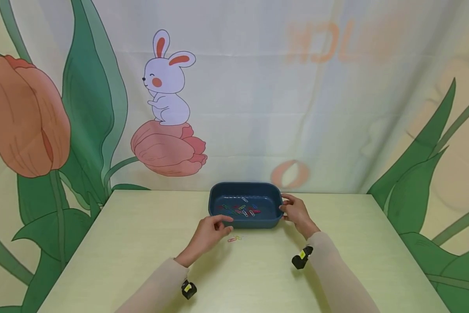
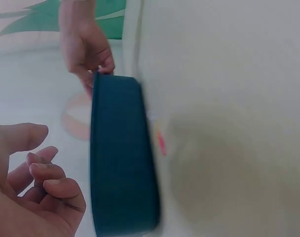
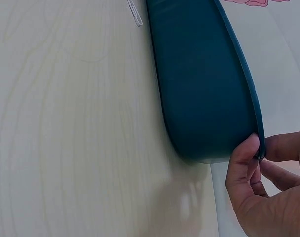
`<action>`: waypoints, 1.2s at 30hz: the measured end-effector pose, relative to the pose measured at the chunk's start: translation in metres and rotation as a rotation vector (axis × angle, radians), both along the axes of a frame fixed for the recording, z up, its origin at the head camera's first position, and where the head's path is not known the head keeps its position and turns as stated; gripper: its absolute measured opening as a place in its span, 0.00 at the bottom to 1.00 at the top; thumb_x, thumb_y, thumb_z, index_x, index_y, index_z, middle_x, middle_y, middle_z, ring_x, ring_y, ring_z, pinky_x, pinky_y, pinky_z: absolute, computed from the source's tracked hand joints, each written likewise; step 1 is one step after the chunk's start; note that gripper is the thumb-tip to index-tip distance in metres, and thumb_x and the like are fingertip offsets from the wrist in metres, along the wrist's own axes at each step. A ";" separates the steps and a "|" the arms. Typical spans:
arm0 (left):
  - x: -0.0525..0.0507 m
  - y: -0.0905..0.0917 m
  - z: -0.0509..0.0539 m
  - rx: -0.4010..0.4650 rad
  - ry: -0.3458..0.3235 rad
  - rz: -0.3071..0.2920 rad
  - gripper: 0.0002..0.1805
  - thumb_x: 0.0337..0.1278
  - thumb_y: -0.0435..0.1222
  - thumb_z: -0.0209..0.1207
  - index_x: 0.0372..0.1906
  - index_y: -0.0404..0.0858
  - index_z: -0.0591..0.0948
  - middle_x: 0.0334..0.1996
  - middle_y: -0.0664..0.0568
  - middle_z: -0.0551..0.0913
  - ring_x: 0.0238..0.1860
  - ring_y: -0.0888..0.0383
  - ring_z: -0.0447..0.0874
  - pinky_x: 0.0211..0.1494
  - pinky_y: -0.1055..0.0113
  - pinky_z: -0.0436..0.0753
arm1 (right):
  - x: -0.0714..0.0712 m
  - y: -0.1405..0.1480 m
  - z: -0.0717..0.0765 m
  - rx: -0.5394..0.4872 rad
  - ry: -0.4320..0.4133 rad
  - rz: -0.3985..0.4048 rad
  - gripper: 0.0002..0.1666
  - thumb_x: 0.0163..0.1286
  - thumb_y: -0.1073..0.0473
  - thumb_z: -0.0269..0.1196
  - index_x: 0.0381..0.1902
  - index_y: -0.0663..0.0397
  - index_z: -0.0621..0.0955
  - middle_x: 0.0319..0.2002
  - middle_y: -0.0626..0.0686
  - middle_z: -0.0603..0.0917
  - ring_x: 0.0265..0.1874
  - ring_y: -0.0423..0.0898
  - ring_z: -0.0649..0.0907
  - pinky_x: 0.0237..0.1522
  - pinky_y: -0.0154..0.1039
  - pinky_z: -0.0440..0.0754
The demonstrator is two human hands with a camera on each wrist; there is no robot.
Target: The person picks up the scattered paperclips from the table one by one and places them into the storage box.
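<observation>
A dark blue rectangular box [image 1: 254, 223] stands on the table with several colored paper clips [image 1: 242, 211] inside. My right hand [image 1: 296, 213] pinches its rim at the right end; the right wrist view shows the thumb on the outer wall [image 3: 204, 89] and a finger over the edge. By the front left corner is my left hand [image 1: 211, 232], thumb and fingers apart and loosely bent. In the left wrist view, nothing shows between those fingers [image 2: 54, 177]. Just in front of the box lie a few loose clips, among them a pink paper clip [image 1: 232, 240] and a yellow one [image 1: 238, 238].
The pale wooden table [image 1: 140, 243] ends at a printed curtain [image 1: 242, 95] close behind the box. Black wrist cameras [image 1: 188, 288] sit on both sleeves. Curtain panels with green leaves [image 1: 410, 174] flank the table.
</observation>
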State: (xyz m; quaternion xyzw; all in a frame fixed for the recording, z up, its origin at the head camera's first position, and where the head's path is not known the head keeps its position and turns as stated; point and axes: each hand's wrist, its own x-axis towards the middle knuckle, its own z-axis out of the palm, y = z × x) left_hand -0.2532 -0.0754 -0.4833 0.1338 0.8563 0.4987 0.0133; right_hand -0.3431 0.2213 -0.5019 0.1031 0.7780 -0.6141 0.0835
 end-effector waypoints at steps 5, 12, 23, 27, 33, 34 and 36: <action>0.002 0.000 -0.013 -0.021 0.000 -0.004 0.14 0.57 0.33 0.65 0.48 0.33 0.85 0.17 0.56 0.69 0.17 0.64 0.61 0.23 0.73 0.61 | 0.000 0.000 0.000 0.000 0.000 0.003 0.30 0.71 0.68 0.55 0.70 0.49 0.70 0.39 0.50 0.72 0.32 0.44 0.75 0.33 0.44 0.82; -0.002 0.000 -0.033 -0.066 -0.049 -0.011 0.16 0.56 0.33 0.66 0.49 0.31 0.85 0.15 0.57 0.67 0.17 0.63 0.60 0.23 0.74 0.61 | 0.001 -0.001 0.002 0.000 0.000 0.006 0.31 0.71 0.68 0.55 0.70 0.50 0.69 0.40 0.50 0.72 0.32 0.45 0.75 0.34 0.45 0.81; -0.008 0.004 -0.051 -0.093 -0.046 -0.023 0.11 0.53 0.29 0.66 0.43 0.31 0.86 0.15 0.58 0.67 0.17 0.63 0.61 0.21 0.75 0.60 | 0.001 -0.001 0.002 0.005 0.002 -0.002 0.30 0.71 0.68 0.55 0.70 0.49 0.69 0.40 0.50 0.72 0.33 0.46 0.76 0.34 0.43 0.82; -0.010 0.006 -0.053 -0.119 -0.049 -0.013 0.09 0.51 0.29 0.67 0.40 0.33 0.87 0.15 0.58 0.67 0.17 0.63 0.61 0.21 0.74 0.60 | 0.002 -0.001 0.001 -0.001 0.000 0.001 0.30 0.71 0.69 0.55 0.70 0.50 0.69 0.40 0.50 0.72 0.32 0.45 0.76 0.34 0.44 0.82; -0.011 0.008 -0.057 -0.161 -0.049 0.015 0.06 0.49 0.31 0.67 0.35 0.37 0.87 0.15 0.59 0.69 0.18 0.63 0.64 0.21 0.73 0.61 | 0.001 0.000 0.001 0.000 -0.002 -0.006 0.30 0.71 0.69 0.55 0.70 0.48 0.70 0.40 0.50 0.72 0.33 0.44 0.76 0.34 0.43 0.82; -0.011 0.009 -0.057 -0.171 -0.049 0.018 0.05 0.49 0.32 0.68 0.34 0.38 0.87 0.15 0.58 0.70 0.18 0.63 0.64 0.21 0.73 0.62 | 0.001 0.000 0.001 0.003 -0.002 -0.004 0.30 0.71 0.69 0.55 0.70 0.49 0.70 0.40 0.50 0.72 0.33 0.44 0.76 0.34 0.43 0.82; -0.011 0.009 -0.058 -0.197 -0.056 0.028 0.04 0.49 0.33 0.68 0.33 0.40 0.87 0.16 0.59 0.71 0.19 0.63 0.66 0.21 0.72 0.63 | 0.001 0.000 0.000 0.003 -0.001 -0.003 0.30 0.71 0.68 0.55 0.70 0.49 0.70 0.40 0.50 0.72 0.33 0.44 0.76 0.33 0.42 0.82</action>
